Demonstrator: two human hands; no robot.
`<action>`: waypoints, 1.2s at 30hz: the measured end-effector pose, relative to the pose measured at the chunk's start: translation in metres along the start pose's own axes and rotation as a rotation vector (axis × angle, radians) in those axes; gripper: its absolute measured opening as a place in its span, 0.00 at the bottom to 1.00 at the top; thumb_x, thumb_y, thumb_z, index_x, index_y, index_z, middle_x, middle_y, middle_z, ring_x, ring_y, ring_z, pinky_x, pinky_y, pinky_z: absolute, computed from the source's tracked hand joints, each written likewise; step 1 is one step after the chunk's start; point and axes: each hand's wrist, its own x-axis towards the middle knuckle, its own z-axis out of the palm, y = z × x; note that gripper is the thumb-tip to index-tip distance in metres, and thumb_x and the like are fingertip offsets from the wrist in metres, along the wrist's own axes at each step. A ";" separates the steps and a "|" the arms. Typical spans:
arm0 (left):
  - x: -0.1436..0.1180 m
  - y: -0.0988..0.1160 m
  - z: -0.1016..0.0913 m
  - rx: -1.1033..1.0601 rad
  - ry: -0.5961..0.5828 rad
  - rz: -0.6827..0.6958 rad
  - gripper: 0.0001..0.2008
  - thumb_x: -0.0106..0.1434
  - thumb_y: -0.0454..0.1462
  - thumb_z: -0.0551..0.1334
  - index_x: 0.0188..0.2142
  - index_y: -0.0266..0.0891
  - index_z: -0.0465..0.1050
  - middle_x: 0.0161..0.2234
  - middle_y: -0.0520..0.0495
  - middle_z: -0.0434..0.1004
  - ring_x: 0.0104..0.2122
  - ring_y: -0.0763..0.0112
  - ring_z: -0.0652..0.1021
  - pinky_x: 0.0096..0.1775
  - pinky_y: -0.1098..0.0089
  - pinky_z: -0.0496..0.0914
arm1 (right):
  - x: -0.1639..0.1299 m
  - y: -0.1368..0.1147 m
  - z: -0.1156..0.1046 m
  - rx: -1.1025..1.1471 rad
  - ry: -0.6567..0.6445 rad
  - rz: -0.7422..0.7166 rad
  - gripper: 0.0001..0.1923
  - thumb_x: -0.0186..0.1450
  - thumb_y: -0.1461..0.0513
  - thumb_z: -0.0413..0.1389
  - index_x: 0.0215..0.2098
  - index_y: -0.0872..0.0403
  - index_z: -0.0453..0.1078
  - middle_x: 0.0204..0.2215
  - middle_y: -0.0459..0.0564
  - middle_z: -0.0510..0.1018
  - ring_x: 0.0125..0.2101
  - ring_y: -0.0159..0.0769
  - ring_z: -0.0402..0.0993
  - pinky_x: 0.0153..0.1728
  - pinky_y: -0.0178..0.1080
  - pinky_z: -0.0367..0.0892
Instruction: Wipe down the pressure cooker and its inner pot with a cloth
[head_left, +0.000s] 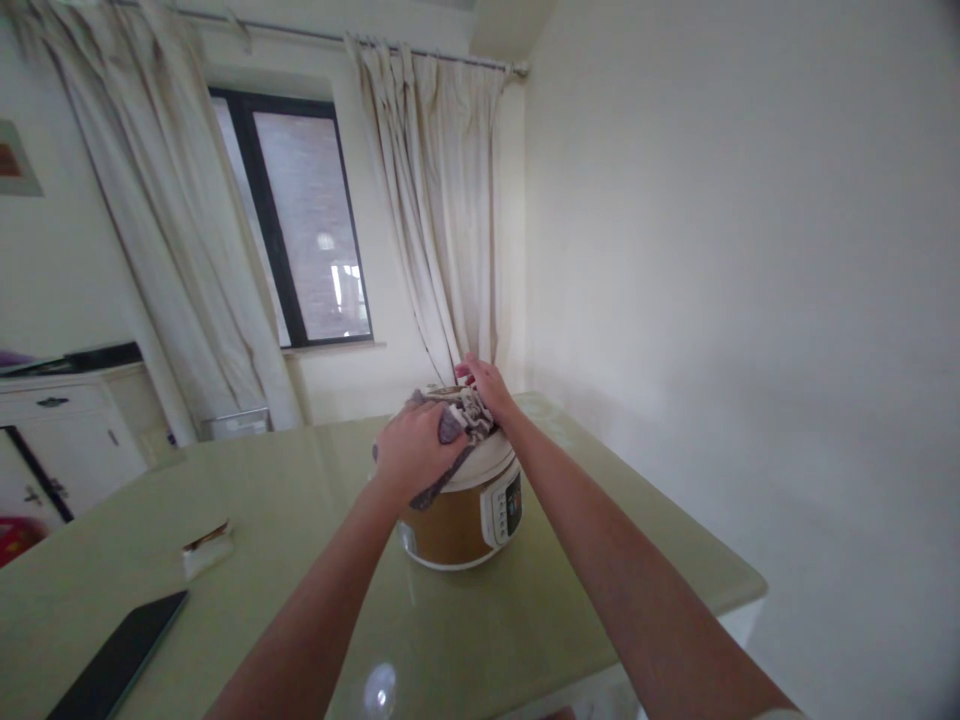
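A rice cooker [446, 530] with a brown body, a white lid and a control panel on its right side stands on the green table. Bunched over its lid lies a grey patterned cloth [472, 405]. My left hand [416, 445] presses down on this cloth, fingers closed around part of it. At the far right edge of the lid, my right hand [486, 385] rests beside the cloth with its fingers stretched out. Its fingertips are small and partly hidden, and I see nothing held in them.
On the left of the glossy green tabletop [300, 520] lie a dark flat phone or tablet [120, 655] and a small white packet [208, 550]. A plain wall [712, 280] borders the table's right side. Curtains [442, 180] and a window are behind.
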 end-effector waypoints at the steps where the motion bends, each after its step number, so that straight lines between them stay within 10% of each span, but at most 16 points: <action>1: -0.002 0.005 0.000 0.019 -0.014 0.066 0.12 0.63 0.47 0.65 0.41 0.45 0.79 0.43 0.43 0.85 0.49 0.50 0.80 0.48 0.58 0.74 | 0.000 -0.004 -0.002 0.017 0.045 0.021 0.43 0.67 0.30 0.43 0.38 0.56 0.79 0.35 0.53 0.82 0.31 0.34 0.74 0.36 0.37 0.70; 6: 0.001 0.002 0.000 -0.129 -0.066 0.143 0.16 0.61 0.50 0.69 0.42 0.43 0.79 0.45 0.41 0.84 0.50 0.48 0.78 0.53 0.53 0.73 | -0.035 -0.044 -0.015 -0.057 0.234 -0.137 0.45 0.73 0.35 0.32 0.49 0.61 0.75 0.45 0.62 0.81 0.37 0.39 0.75 0.39 0.41 0.71; 13: 0.020 -0.046 -0.008 -1.042 -0.381 0.200 0.34 0.51 0.41 0.73 0.59 0.42 0.74 0.58 0.40 0.77 0.54 0.55 0.78 0.59 0.56 0.73 | -0.124 -0.081 0.005 -0.697 -0.342 -0.566 0.51 0.61 0.33 0.62 0.74 0.45 0.58 0.70 0.59 0.64 0.69 0.58 0.58 0.67 0.58 0.56; 16: 0.021 -0.078 -0.009 -1.275 -0.221 -0.048 0.32 0.64 0.46 0.62 0.67 0.47 0.65 0.65 0.42 0.71 0.58 0.58 0.77 0.59 0.54 0.73 | -0.129 -0.080 0.011 -0.909 -0.391 -0.552 0.47 0.62 0.38 0.65 0.74 0.41 0.59 0.65 0.59 0.69 0.63 0.58 0.66 0.64 0.59 0.60; 20: 0.019 -0.101 0.018 -0.904 0.045 -0.268 0.23 0.71 0.45 0.54 0.61 0.46 0.71 0.63 0.42 0.73 0.62 0.58 0.73 0.63 0.51 0.68 | -0.119 -0.078 -0.002 -0.929 -0.449 -0.513 0.35 0.64 0.46 0.66 0.67 0.41 0.69 0.58 0.56 0.74 0.55 0.51 0.73 0.56 0.51 0.68; 24: 0.004 -0.084 0.054 -0.463 -0.050 -0.134 0.21 0.75 0.42 0.47 0.53 0.42 0.77 0.56 0.39 0.79 0.61 0.56 0.74 0.64 0.51 0.66 | -0.102 -0.071 -0.037 -0.803 -0.205 -0.189 0.28 0.65 0.52 0.65 0.61 0.46 0.70 0.47 0.50 0.82 0.46 0.45 0.78 0.49 0.44 0.70; 28: -0.015 -0.063 0.070 -0.278 0.096 -0.036 0.21 0.76 0.42 0.48 0.57 0.40 0.75 0.60 0.37 0.76 0.63 0.52 0.72 0.66 0.49 0.64 | -0.084 -0.062 -0.056 -0.895 0.037 0.150 0.22 0.65 0.50 0.63 0.55 0.46 0.71 0.39 0.49 0.83 0.40 0.47 0.80 0.40 0.42 0.68; 36: -0.016 -0.064 0.066 -0.214 0.136 -0.036 0.23 0.75 0.38 0.47 0.59 0.37 0.74 0.61 0.38 0.77 0.62 0.53 0.74 0.65 0.51 0.66 | -0.103 -0.072 -0.014 -1.029 0.081 0.034 0.38 0.62 0.38 0.63 0.60 0.52 0.66 0.46 0.59 0.80 0.48 0.52 0.77 0.47 0.46 0.69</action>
